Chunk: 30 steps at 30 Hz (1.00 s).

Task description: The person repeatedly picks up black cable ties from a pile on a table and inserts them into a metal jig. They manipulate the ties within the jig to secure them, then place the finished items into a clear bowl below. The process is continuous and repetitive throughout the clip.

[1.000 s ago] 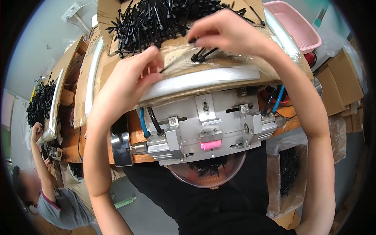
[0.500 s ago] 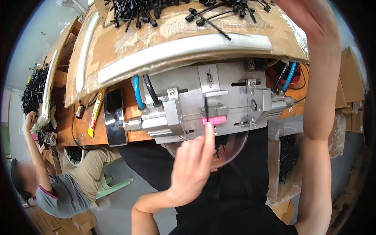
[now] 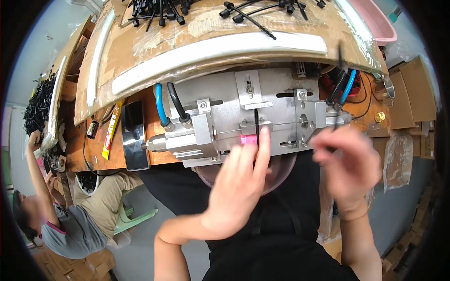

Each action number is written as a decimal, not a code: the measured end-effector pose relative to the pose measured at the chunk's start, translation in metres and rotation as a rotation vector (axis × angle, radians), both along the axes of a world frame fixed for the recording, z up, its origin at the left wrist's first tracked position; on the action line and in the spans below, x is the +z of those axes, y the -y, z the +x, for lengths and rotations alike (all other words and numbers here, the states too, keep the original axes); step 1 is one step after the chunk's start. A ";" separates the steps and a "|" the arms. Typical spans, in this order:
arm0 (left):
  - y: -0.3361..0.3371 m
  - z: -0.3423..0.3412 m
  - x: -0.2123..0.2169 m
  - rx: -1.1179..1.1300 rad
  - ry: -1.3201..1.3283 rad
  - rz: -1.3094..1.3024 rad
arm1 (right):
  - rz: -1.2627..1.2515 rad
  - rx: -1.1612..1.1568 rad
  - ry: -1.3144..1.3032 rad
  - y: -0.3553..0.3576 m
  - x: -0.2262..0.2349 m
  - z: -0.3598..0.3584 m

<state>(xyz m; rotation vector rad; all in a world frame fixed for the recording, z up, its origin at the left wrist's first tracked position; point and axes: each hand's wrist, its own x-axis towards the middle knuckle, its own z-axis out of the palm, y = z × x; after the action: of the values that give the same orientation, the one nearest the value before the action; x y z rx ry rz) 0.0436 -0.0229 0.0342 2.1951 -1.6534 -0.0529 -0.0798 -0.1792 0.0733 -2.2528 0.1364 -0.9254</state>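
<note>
Left of the metal fixture (image 3: 229, 89), well apart: a co-worker (image 3: 70, 229) sits with one hand (image 3: 34, 139) raised beside a separate heap of black stems (image 3: 38, 110). Nearer the fixture's left end: a yellow packet (image 3: 110, 133), then a smartphone (image 3: 135, 136) lying face up. The fixture's left pneumatic cylinder (image 3: 187, 146) carries one blue and one black hose.

Behind the fixture: a cardboard-covered board (image 3: 206, 35) with a pile of black plastic stems (image 3: 159, 9), knob-headed, and a few loose ones.

Fixture centre: one black plastic stem (image 3: 256, 122) lies across the small metal block, just behind the pink insert (image 3: 248, 139). Left hand (image 3: 236, 196): index extended, its tip just beside the stem; other fingers curled. Whether it pinches or only steadies the stem, cannot tell. Below the fixture's front edge: a clear bowl (image 3: 280, 178).

Fixture's right end: right hand (image 3: 349, 164), motion-blurred, fingers closed, apparently on a second black stem (image 3: 340, 61) that stands up as a dark streak.

Change: half a second ago the right arm reached beyond the board; the hand is now beside the fixture's right end. Left index has stayed at the centre. Reading: one piece placed, another brought within reach.
</note>
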 end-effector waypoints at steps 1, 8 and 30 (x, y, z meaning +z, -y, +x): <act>0.011 0.017 0.010 -0.044 0.016 -0.107 | -0.004 -0.029 -0.040 -0.010 -0.012 -0.006; 0.124 0.169 0.078 -0.243 0.235 -0.483 | -0.110 -0.054 -0.113 -0.047 -0.077 0.004; -0.010 -0.022 -0.019 0.073 -0.136 -0.343 | -0.721 0.100 -0.295 0.112 0.068 0.174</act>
<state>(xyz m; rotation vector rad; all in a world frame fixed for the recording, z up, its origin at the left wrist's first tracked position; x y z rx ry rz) 0.0217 -0.0130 0.0152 1.9446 -1.3908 0.0932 0.0945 -0.2909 0.1414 -3.0219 -0.2146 -0.6388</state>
